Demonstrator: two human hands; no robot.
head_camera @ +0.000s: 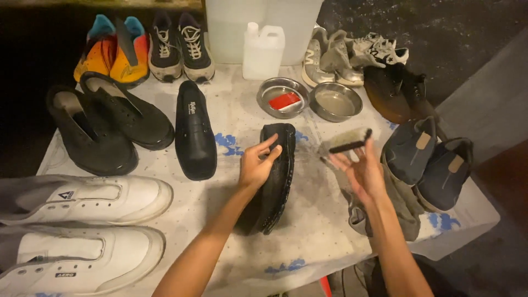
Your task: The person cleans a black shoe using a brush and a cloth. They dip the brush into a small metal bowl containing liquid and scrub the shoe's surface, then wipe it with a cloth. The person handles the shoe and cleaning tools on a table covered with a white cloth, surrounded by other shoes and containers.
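Over table (231, 118), left hand (256, 165) steadies black shoe (278, 181); right hand (360, 173) lifts brush (346, 140).

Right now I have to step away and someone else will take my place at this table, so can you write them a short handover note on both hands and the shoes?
Left hand: holds the black slip-on leather shoe tipped on its side at mid-table.
Right hand: fingers grip a black-backed brush with pale bristles, raised just right of that shoe.
Nearby: its matching black shoe stands to the left; two round steel bowls and a white plastic jug sit behind; a grey cloth lies under the right wrist.
Done: cannot tell how far the brushing has got.
Left: the other pairs around the table show no sign of handling.
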